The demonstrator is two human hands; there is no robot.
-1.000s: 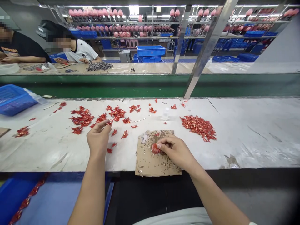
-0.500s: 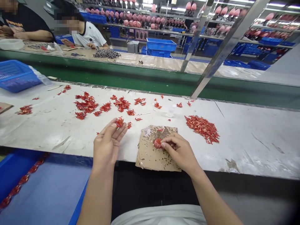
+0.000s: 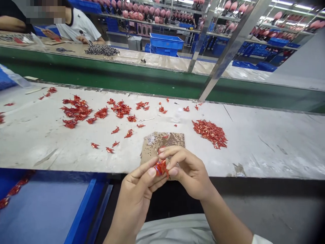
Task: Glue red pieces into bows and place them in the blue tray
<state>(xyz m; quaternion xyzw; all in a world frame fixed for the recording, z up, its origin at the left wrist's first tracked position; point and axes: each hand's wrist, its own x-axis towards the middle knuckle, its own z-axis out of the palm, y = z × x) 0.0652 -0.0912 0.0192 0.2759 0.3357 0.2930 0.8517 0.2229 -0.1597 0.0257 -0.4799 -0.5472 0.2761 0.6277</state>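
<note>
Above the near edge of a brown cardboard piece (image 3: 149, 149), my left hand (image 3: 146, 186) pinches a shiny red folded piece (image 3: 160, 167) between thumb and fingers. My right hand (image 3: 188, 169) meets it from the right, its thumb and fingertips closed at the side of the same red piece. Part of a round red item (image 3: 161, 149) shows on the cardboard behind my right fingertips. Brown specks cover much of the cardboard. A dense pile of thin red pieces (image 3: 210, 134) lies to the right, and looser red clusters (image 3: 77, 110) lie to the left.
A blue tray (image 3: 81, 206) with a pale blue sheet is below the table (image 3: 254, 149) at left. A blue basket (image 3: 6, 79) sits at the far left edge. Beyond the green strip, a person in a white shirt (image 3: 80, 25) works near a dark pile (image 3: 101, 49). A metal post rises behind.
My left hand has moved right with the red piece, and my right hand has left the round item to meet it. Several loose red pieces now show left of the cardboard. The view has shifted.
</note>
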